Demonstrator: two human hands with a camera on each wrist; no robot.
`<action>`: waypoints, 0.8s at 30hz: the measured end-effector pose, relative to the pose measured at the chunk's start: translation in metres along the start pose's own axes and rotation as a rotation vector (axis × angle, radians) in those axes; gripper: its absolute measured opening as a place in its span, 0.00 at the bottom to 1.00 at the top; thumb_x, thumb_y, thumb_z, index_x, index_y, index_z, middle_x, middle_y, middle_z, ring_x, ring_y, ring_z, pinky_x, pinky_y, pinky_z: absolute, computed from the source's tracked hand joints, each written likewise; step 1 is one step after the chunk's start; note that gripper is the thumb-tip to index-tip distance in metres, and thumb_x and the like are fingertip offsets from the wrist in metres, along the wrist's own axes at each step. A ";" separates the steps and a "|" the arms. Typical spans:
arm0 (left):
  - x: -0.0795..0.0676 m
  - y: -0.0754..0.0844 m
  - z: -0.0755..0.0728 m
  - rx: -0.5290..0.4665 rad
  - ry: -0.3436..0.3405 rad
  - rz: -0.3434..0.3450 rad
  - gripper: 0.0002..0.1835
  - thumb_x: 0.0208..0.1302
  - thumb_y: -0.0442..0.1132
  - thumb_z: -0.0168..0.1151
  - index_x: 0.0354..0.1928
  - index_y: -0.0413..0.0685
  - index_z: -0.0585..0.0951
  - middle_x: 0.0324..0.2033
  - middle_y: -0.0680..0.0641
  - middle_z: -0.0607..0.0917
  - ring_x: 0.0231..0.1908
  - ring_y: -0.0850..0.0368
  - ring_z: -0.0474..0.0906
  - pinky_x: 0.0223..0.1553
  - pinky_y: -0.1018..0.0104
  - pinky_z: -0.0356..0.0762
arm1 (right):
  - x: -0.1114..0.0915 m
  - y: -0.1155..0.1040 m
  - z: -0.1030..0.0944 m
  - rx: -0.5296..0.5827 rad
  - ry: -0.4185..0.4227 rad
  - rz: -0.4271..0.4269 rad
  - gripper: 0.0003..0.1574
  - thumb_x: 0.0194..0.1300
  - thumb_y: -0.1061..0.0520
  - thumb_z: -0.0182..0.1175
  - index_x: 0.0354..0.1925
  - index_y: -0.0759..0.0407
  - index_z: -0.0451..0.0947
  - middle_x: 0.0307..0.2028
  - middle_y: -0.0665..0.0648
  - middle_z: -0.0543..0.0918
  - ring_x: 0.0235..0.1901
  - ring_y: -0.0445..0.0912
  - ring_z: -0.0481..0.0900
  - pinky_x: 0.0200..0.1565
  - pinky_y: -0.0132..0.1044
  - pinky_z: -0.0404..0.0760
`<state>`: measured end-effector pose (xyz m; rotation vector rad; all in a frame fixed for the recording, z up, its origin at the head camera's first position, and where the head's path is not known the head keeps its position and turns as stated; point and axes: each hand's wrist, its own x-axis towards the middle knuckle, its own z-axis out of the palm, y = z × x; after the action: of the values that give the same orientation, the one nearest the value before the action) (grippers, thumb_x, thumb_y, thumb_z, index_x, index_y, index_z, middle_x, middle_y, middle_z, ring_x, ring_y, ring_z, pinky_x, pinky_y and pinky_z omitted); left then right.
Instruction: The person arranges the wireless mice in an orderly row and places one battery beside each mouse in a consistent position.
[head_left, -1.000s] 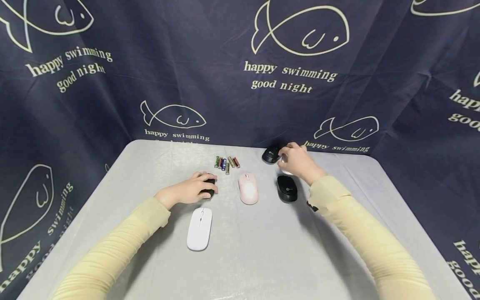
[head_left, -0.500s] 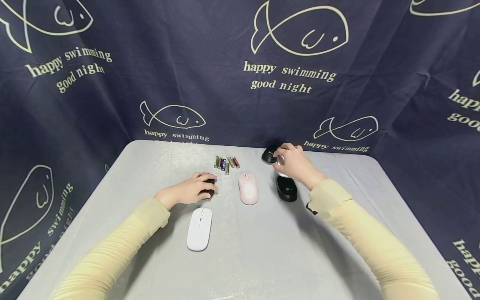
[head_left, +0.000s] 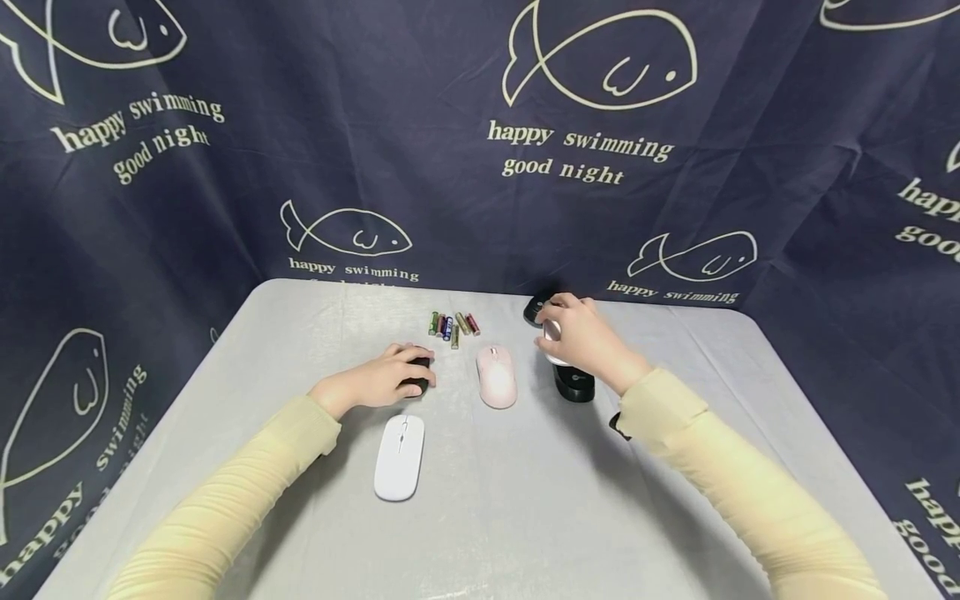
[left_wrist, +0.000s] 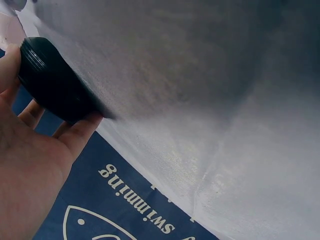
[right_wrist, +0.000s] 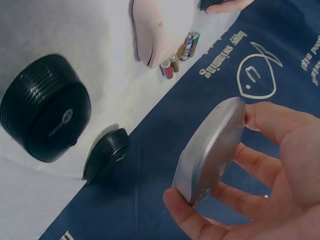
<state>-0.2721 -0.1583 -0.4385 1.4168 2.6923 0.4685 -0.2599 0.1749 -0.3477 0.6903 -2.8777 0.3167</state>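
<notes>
Silvery-white rounded plastic mouse (right_wrist: 210, 150) tilts lengthwise between the clamped fingers of the right hand (head_left: 585, 335), far and right, near a ridge-sided black mouse (head_left: 575, 387); the left hand (head_left: 378, 377), well apart, grips a dark rounded mouse (left_wrist: 52, 80).

On the grey desk (head_left: 480, 533), we see that the left hand (head_left: 378, 379) grips a dark mouse (head_left: 422, 377), and nearer to us lies a white mouse (head_left: 399, 458). The right hand (head_left: 588, 340) holds a pale object (head_left: 552, 332), which stays near a black mouse (head_left: 575, 387); whether these two touch, we cannot tell. A second black mouse (head_left: 533, 309) is partly hidden behind this hand. Between both hands we find a pink mouse (head_left: 497, 377) and, farther back, some small batteries (head_left: 447, 328)
</notes>
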 end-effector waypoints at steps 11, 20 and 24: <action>0.000 0.003 -0.001 0.011 0.005 -0.004 0.11 0.65 0.37 0.58 0.49 0.51 0.80 0.62 0.35 0.70 0.62 0.31 0.61 0.63 0.38 0.57 | -0.014 -0.014 0.002 0.001 0.040 -0.047 0.19 0.54 0.51 0.67 0.43 0.60 0.81 0.52 0.68 0.76 0.56 0.58 0.71 0.57 0.53 0.65; 0.000 0.003 -0.001 0.008 0.008 0.006 0.12 0.64 0.36 0.58 0.49 0.49 0.80 0.61 0.33 0.70 0.62 0.30 0.61 0.63 0.38 0.57 | -0.025 -0.023 0.006 0.019 0.083 -0.081 0.17 0.53 0.54 0.66 0.40 0.60 0.81 0.51 0.68 0.77 0.54 0.58 0.72 0.54 0.53 0.67; 0.000 0.004 -0.002 -0.001 0.004 0.003 0.12 0.65 0.36 0.58 0.49 0.48 0.80 0.61 0.33 0.70 0.62 0.30 0.61 0.63 0.38 0.57 | -0.030 -0.028 0.007 0.016 0.090 -0.088 0.17 0.52 0.53 0.67 0.41 0.59 0.81 0.51 0.68 0.77 0.54 0.60 0.73 0.53 0.53 0.68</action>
<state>-0.2696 -0.1569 -0.4357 1.4218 2.6928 0.4742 -0.2216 0.1620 -0.3564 0.7824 -2.7540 0.3501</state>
